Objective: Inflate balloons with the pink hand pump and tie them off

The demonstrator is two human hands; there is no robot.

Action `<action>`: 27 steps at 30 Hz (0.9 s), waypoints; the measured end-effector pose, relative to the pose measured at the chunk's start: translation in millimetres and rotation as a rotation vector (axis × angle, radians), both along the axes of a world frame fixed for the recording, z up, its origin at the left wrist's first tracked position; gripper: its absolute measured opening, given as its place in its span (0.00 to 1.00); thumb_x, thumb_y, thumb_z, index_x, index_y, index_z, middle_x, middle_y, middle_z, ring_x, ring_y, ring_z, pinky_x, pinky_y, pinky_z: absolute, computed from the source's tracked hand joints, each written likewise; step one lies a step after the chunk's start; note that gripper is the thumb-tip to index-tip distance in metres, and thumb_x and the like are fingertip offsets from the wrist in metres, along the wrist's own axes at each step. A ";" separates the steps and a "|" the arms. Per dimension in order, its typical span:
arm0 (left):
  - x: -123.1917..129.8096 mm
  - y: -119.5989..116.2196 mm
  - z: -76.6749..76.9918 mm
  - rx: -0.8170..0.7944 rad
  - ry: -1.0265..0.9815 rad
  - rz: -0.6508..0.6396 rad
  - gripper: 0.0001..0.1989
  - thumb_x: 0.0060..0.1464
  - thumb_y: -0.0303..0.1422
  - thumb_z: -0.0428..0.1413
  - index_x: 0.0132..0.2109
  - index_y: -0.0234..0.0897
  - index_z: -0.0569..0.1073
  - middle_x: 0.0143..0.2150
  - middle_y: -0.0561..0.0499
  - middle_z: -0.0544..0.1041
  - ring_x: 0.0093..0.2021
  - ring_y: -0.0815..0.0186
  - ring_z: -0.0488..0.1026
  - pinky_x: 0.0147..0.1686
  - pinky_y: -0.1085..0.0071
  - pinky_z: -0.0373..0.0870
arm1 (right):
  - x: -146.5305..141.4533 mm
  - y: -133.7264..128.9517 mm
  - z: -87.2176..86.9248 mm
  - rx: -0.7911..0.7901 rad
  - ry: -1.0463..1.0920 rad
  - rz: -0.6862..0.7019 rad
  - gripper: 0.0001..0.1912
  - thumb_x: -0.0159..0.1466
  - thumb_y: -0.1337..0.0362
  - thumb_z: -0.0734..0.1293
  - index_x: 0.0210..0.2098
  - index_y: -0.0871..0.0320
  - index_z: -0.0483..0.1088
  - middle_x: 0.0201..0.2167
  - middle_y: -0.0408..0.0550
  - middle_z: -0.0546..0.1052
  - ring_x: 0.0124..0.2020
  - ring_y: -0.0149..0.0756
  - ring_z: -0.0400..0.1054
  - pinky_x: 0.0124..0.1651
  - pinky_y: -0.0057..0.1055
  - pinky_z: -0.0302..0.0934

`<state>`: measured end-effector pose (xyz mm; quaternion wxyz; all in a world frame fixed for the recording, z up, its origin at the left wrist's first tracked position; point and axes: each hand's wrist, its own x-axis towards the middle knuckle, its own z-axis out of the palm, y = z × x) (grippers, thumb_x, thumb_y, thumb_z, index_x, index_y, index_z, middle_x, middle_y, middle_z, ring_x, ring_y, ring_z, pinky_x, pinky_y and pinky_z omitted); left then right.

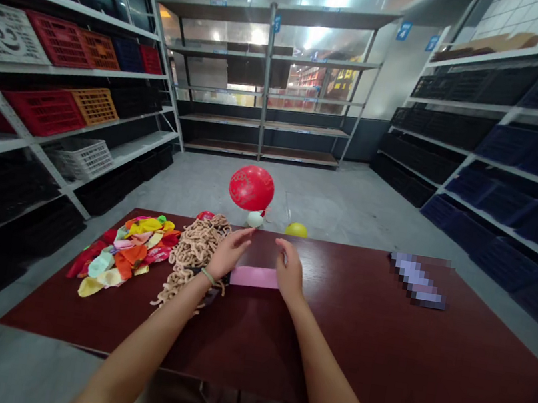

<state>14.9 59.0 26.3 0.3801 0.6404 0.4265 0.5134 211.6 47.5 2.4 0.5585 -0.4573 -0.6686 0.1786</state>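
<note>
A: Hands first, quick.

B: Left hand (231,253): loosely cupped, thumb off the fingers, nothing seen in it. Right hand (289,273): same half-open curl, facing the left, no hold visible.

A: Main item?

B: Pink strip (255,277), flat on the table (352,355), between the wrists. Right hand covers its right end; touching or just above, can't tell. Dark bit at its left end, mostly hidden.

A: Risk there?

B: Right hand could nudge the strip if it drops or swings, since it overlaps that end.

A: Next out?

B: Tan cord heap (198,241), just beside the left hand, left forearm passing over its near part. Loose curls, so a sleeve-less arm or the green wristband (208,277) could snag one and drag the lot.

A: Further left?

B: Limp balloon pile (133,245), next to the heap. A shove leftward might mix the two.

A: Far side?

B: Red balloon (251,187), inflated, past the far edge, with a yellow balloon (296,230) lower. Light things; an air draught could shift them. What supports them, can't tell.

A: Right?

B: Blurred-out object (419,282), well apart. Low risk.
</note>
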 end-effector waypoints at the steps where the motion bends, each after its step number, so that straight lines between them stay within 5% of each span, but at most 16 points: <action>1: -4.4 -5.1 1.9 -0.033 -0.033 0.020 0.20 0.58 0.36 0.56 0.56 0.38 0.75 0.55 0.41 0.76 0.55 0.57 0.73 0.58 0.57 0.66 | -1.3 -0.8 0.0 0.003 -0.014 -0.001 0.19 0.65 0.69 0.55 0.51 0.55 0.69 0.49 0.51 0.76 0.52 0.36 0.70 0.57 0.39 0.64; 5: -29.4 -31.9 11.6 -0.154 -0.166 0.096 0.19 0.58 0.40 0.56 0.52 0.36 0.76 0.44 0.44 0.79 0.44 0.60 0.77 0.45 0.63 0.74 | -7.5 -7.6 1.1 0.002 -0.065 0.041 0.15 0.67 0.66 0.56 0.48 0.55 0.71 0.45 0.50 0.77 0.46 0.37 0.72 0.52 0.37 0.66; 8: -54.0 -55.6 11.5 -0.201 -0.202 0.177 0.18 0.56 0.41 0.58 0.50 0.36 0.77 0.39 0.46 0.79 0.39 0.63 0.77 0.40 0.67 0.74 | -12.3 -16.5 2.3 0.035 -0.293 0.069 0.13 0.67 0.67 0.58 0.45 0.54 0.73 0.42 0.49 0.78 0.44 0.40 0.71 0.50 0.39 0.64; 12: -92.9 -90.7 0.2 -0.286 -0.193 0.323 0.17 0.53 0.40 0.60 0.47 0.35 0.78 0.38 0.46 0.80 0.36 0.63 0.77 0.36 0.69 0.74 | -22.5 -30.1 5.9 0.182 -0.623 0.101 0.13 0.68 0.67 0.59 0.46 0.56 0.74 0.41 0.50 0.78 0.44 0.42 0.69 0.49 0.38 0.61; 18: -160.5 -140.8 -19.5 -0.332 -0.158 0.597 0.17 0.51 0.43 0.61 0.45 0.36 0.77 0.37 0.46 0.79 0.35 0.63 0.76 0.33 0.69 0.73 | -59.7 -48.1 13.9 0.280 -0.644 0.275 0.13 0.70 0.68 0.58 0.46 0.58 0.73 0.41 0.50 0.78 0.44 0.40 0.68 0.49 0.36 0.61; 24: -202.0 -165.2 -18.8 -0.288 0.343 0.981 0.13 0.54 0.42 0.59 0.42 0.39 0.75 0.39 0.48 0.79 0.38 0.62 0.77 0.39 0.69 0.70 | -110.4 -55.6 18.9 0.339 -0.750 0.407 0.12 0.69 0.68 0.60 0.45 0.57 0.74 0.42 0.50 0.77 0.45 0.40 0.68 0.48 0.37 0.60; 27: -203.8 -160.0 -14.0 -0.386 0.538 1.054 0.14 0.54 0.45 0.59 0.40 0.39 0.74 0.37 0.47 0.79 0.39 0.60 0.76 0.38 0.68 0.68 | -133.1 -56.3 18.8 0.362 -0.759 0.418 0.13 0.68 0.69 0.60 0.47 0.56 0.73 0.44 0.50 0.77 0.46 0.41 0.68 0.49 0.38 0.60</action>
